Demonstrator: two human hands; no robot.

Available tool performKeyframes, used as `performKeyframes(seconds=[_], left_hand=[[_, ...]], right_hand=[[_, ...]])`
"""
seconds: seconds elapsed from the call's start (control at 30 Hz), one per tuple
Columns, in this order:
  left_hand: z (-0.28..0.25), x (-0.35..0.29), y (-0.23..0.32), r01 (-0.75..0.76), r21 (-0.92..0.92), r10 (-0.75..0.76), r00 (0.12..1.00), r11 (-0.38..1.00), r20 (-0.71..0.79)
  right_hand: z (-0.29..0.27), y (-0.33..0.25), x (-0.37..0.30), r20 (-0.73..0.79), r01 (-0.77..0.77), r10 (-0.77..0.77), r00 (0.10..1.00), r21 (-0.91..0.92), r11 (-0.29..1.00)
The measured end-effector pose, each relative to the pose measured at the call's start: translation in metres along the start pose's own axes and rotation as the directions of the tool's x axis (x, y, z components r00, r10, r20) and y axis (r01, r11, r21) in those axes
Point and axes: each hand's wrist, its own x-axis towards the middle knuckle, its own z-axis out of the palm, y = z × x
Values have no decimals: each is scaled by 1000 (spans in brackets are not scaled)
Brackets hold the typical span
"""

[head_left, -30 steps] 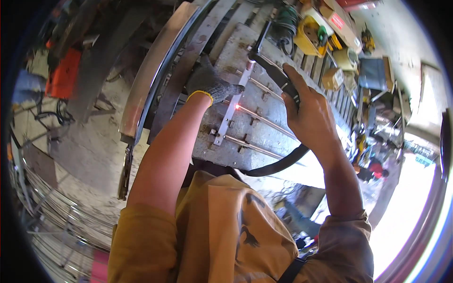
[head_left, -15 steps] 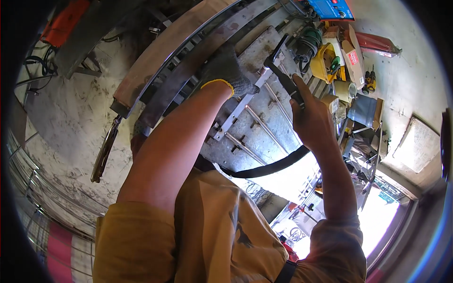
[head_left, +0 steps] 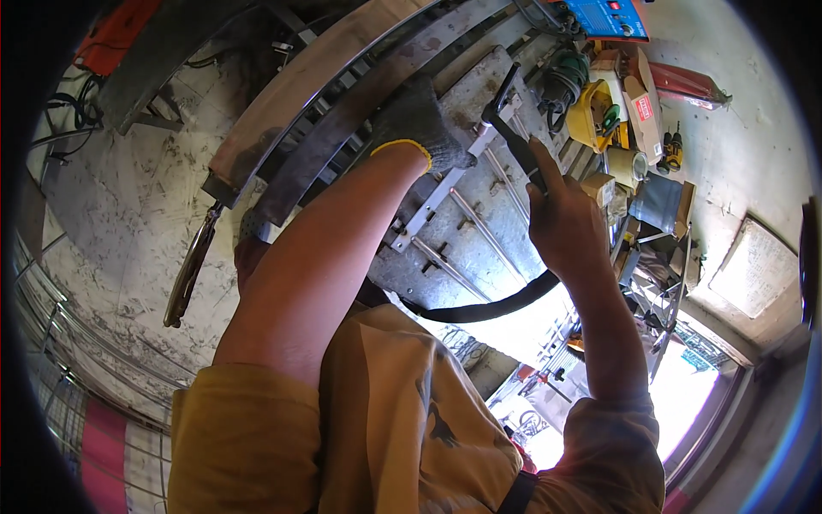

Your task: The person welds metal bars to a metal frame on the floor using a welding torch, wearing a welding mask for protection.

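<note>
Right hand (head_left: 561, 214) clasped round torch (head_left: 516, 151), head by bar's far end. Gloved left hand (head_left: 419, 128) at bar (head_left: 431, 206); grip unclear. Rods (head_left: 483, 230) lie right of bar on tabletop (head_left: 394, 276). Joining looks underway; finished joints can't be told.

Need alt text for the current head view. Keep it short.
A person's bare right hand grips a black handheld tool over a metal plate, while the dark-gloved left hand is at a flat metal strip with thin rods to its right. A yellow container and cardboard box sit at upper right.
</note>
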Motion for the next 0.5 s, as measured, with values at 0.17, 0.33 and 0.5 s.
performKeyframes(seconds=[0.17, 0.33, 0.5], left_hand=[[-9, 1, 6, 32, 32, -34, 997, 999, 71], [-6, -1, 4, 10, 57, -12, 999, 998, 47], [11, 4, -4, -52, 55, 61, 982, 997, -180]], right_hand=[[4, 3, 0, 0, 8, -8, 1000, -35, 999], [6, -1, 1, 21, -13, 13, 1000, -42, 999], [7, -6, 2, 49, -74, 75, 996, -13, 997]])
